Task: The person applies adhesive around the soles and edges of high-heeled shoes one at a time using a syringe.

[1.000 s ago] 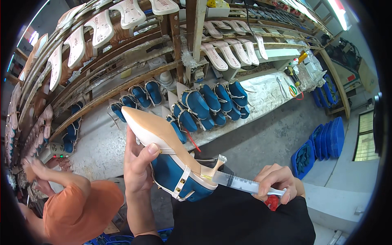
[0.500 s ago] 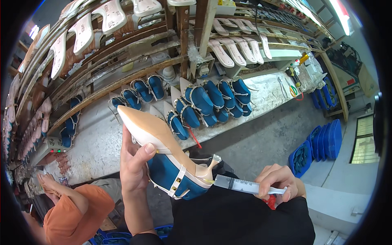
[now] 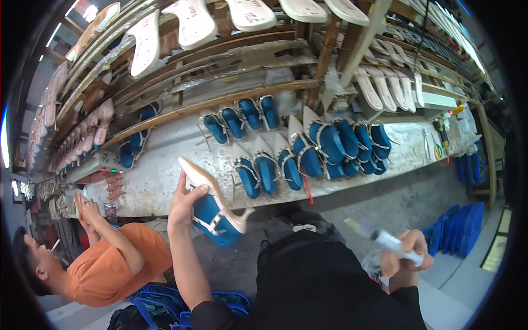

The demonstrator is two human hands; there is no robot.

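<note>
My left hand (image 3: 181,210) holds a pale pointed-toe high-heeled shoe (image 3: 207,179), thumb on its side and toe pointing up and left. A blue filling shows inside the shoe, crossed by a studded strap. Over on the right, my right hand (image 3: 408,252) is closed around a clear plastic syringe (image 3: 388,240) with a white plunger. Its yellowish tip points left, apart from the shoe and blurred by motion. Beyond my hands, several similar shoes with blue fillings (image 3: 331,144) stand in rows on the workbench (image 3: 159,187).
Wooden racks (image 3: 220,99) behind the bench carry pale insoles (image 3: 250,14). A red strip (image 3: 308,192) hangs at the bench edge. To my left works a person in an orange shirt (image 3: 118,264). Blue baskets (image 3: 459,231) are stacked at the right.
The syringe has come away from the shoe's heel area and moved right with my right hand. My left hand has lowered and turned the shoe. The view has shifted left.
</note>
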